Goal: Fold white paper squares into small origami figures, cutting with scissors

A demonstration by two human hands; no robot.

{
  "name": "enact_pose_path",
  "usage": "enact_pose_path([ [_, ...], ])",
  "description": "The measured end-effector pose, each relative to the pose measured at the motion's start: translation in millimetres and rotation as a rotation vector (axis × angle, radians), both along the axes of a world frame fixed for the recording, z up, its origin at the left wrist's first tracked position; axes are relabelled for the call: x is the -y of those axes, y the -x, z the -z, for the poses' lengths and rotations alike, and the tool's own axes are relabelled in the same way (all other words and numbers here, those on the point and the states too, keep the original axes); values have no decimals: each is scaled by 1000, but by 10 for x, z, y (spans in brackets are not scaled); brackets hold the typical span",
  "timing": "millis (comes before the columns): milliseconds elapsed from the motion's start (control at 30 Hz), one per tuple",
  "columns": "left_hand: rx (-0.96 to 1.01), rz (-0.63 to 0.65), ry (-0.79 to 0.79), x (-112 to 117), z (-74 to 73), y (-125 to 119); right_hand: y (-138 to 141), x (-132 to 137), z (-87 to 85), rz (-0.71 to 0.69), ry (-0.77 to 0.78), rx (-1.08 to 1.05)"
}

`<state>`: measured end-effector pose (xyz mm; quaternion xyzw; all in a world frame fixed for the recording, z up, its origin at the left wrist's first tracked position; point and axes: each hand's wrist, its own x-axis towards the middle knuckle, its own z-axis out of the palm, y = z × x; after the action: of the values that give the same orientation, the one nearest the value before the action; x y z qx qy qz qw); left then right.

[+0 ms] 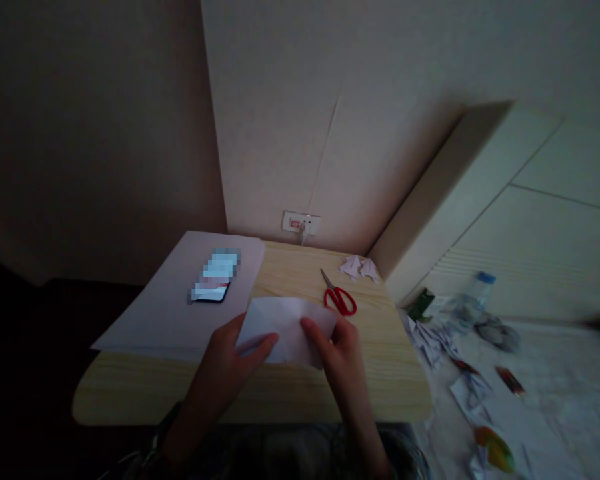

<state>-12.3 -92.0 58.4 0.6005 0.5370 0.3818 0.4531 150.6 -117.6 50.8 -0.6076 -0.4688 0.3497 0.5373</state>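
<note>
A folded white paper (pixel 287 327) lies over the front middle of a light wooden table (pixel 260 393). My left hand (pixel 230 363) pinches the paper's lower left edge, thumb on top. My right hand (pixel 341 357) grips its lower right edge, thumb pressed on the sheet and fingers behind. Both hands are closed on the paper. Red-handled scissors (pixel 339 298) lie just beyond my right hand, blades pointing away.
A stack of white sheets (pixel 165 313) with a phone (pixel 213 283) on it covers the table's left part. Folded paper pieces (pixel 359 267) sit at the far right corner. A wall socket (pixel 301 223) is behind. Right of the table lie paper scraps (pixel 433 337) and a water bottle (pixel 473 300).
</note>
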Motion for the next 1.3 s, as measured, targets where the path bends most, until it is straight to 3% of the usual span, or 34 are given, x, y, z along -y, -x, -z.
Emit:
enact_pose_path([
  [400, 110, -32, 82, 12, 6, -32, 5, 41, 26, 27, -133, 84],
  [800, 84, 18, 154, -17, 15, -87, -93, 32, 71, 23, -94, 88],
  [1033, 106, 42, 148, -20, 49, -48, -148, 28, 53, -75, -30, 75],
  [1167, 54, -10, 87, -53, 53, -10, -315, -28, 86, -27, -63, 234],
  [1300, 75, -75, 115, -97, 37, 23, -649, -82, 355, 170, -72, 623],
])
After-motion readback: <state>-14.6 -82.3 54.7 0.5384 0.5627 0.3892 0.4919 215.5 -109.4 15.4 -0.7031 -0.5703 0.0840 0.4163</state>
